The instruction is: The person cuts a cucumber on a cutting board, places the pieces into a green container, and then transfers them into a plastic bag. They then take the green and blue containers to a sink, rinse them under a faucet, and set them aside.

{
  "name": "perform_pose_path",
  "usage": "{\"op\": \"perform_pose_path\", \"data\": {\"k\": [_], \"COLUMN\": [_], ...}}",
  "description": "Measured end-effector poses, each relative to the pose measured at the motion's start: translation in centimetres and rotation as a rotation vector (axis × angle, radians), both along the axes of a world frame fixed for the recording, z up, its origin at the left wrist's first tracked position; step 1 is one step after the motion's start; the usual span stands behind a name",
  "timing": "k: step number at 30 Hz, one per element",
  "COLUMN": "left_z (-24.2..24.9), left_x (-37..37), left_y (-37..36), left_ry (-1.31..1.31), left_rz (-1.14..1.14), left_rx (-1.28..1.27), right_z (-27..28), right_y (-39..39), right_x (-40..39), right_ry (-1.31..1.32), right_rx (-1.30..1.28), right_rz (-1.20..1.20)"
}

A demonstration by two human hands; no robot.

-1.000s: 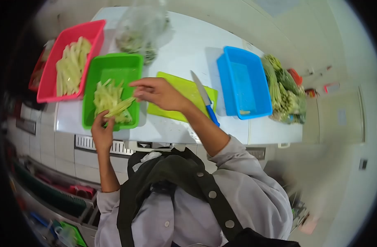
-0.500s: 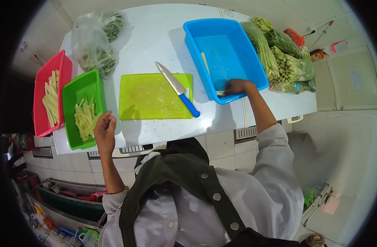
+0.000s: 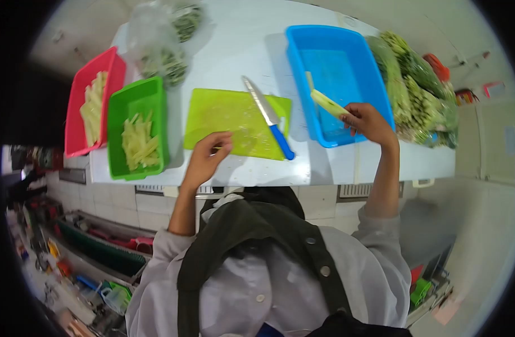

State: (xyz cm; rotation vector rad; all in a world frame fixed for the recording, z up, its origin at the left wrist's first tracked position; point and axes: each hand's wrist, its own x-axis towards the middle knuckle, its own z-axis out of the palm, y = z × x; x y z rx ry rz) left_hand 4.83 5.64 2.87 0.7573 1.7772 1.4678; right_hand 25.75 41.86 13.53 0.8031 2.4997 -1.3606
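The right hand [image 3: 370,121] is gripping a pale green stalk [image 3: 329,103] over the blue tub [image 3: 347,62]. The left hand [image 3: 205,159], loosely open, is resting empty on the green cutting board [image 3: 229,115] beside the knife [image 3: 268,118].
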Motion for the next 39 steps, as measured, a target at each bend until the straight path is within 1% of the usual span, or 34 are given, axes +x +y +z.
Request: {"op": "perform_pose_path", "data": {"k": [1,2,3,4,5,7,8,9,10,11,13,14,15,16,17,18,19,20,22,23,25,26,27,28,29,30,31,32,33,34,39], "left_z": [-0.6,-0.9,-0.1,0.7,0.2,-2.6,-4.1,-5.9,-6.4,-6.9,-7.0,-6.7,-6.3,-6.1,-6.1,-6.0,-6.0,-6.0,-6.3,-6.5,-6.9,-7.2,-7.5,-7.6,-7.6,-7.3,-7.1,-6.9,-6.9,-6.8,-6.8], "left_x": [-0.3,-0.5,-0.4,-0.4,-0.9,-2.3,-3.5,-4.7,-5.5,-6.2,-7.2,-7.5,-7.7,-7.8,-8.0,-8.3,-8.7,-9.1,-9.7,-10.0,-10.3,-10.2,-10.1,-10.0,-10.1,-10.3,-10.4,-10.6,-10.9,-11.0,-10.7], "left_y": [0.6,1.3,2.3,3.2,4.0,5.3,5.5,5.4,5.1,4.7,3.7,3.4,3.3,3.3,3.4,3.7,3.8,3.7,3.6,3.5,3.0,2.8,2.8,2.9,3.1,3.6,4.1,4.5,5.0,5.2,5.6], "left_ry": [-0.012,-0.026,-0.159,-0.295,-0.294,-0.322,-0.325,-0.064,0.195,0.187,0.456,0.448,0.567,0.688,0.685,0.578,0.474,0.479,0.286,0.291,0.21,0.215,0.398,0.58,0.583,0.616,0.647,0.646,0.659,0.672,0.616], "left_rz": [-0.002,-0.012,0.049,0.107,0.111,0.25,0.259,0.25,0.239,0.253,0.17,0.186,0.186,0.183,0.192,0.174,0.153,0.15,0.155,0.146,0.143,0.135,0.143,0.151,0.146,0.156,0.166,0.164,0.124,0.084,0.149], "left_rx": [0.027,0.058,0.044,0.035,0.04,-0.047,-0.04,-0.119,-0.201,-0.198,-0.358,-0.358,-0.366,-0.376,-0.378,-0.36,-0.342,-0.344,-0.28,-0.286,-0.245,-0.253,-0.262,-0.269,-0.274,-0.224,-0.174,-0.177,-0.222,-0.265,-0.307], "right_z": [0.4,-1.1,-3.0,-3.8,-6.5,-10.0,-11.0,-11.9,-12.6,-12.9,-13.4,-14.2,-15.0,-15.5,-16.1,-16.0,-16.2,-16.3,-16.6,-16.9,-16.5,-16.4,-15.6,-15.0,-14.4,-13.9,-13.6,-13.4,-13.2,-13.0,-12.3], "right_y": [-2.6,-4.9,-7.3,-10.2,-12.8,-17.8,-19.0,-20.1,-20.9,-21.0,-19.5,-18.6,-17.6,-16.7,-16.0,-15.8,-15.9,-15.8,-15.9,-16.0,-16.7,-17.3,-17.9,-18.6,-19.6,-20.3,-21.0,-21.6,-22.0,-22.1,-22.0], "right_x": [-1.4,-2.8,-4.3,-6.4,-8.1,-11.1,-11.8,-12.3,-12.5,-12.2,-10.8,-10.0,-9.2,-8.5,-7.8,-7.7,-7.8,-7.8,-7.8,-7.9,-7.9,-7.8,-8.0,-8.3,-8.7,-9.0,-9.2,-9.3,-9.5,-9.7,-10.6], "right_ry": [0.036,0.11,0.18,0.127,0.149,0.267,0.266,0.312,0.356,0.351,0.281,0.249,0.219,0.222,0.182,0.142,0.145,0.132,0.12,0.161,0.2,0.213,0.227,0.228,0.174,0.12,0.118,0.149,0.181,0.156,0.168], "right_rx": [-0.072,-0.115,-0.153,-0.159,0.006,0.227,0.232,0.251,0.268,0.27,0.606,0.652,0.697,0.699,0.607,0.515,0.512,0.535,0.553,0.525,0.485,0.341,0.199,0.192,0.03,-0.131,-0.135,-0.166,-0.197,-0.188,-0.162], "right_rz": [-0.027,0.023,0.068,0.057,0.074,0.089,0.1,0.154,0.208,0.224,0.052,-0.028,-0.113,-0.1,-0.113,-0.13,-0.129,-0.136,-0.157,-0.17,-0.191,-0.202,-0.209,-0.214,-0.253,-0.29,-0.293,-0.274,-0.252,-0.23,-0.235]}}
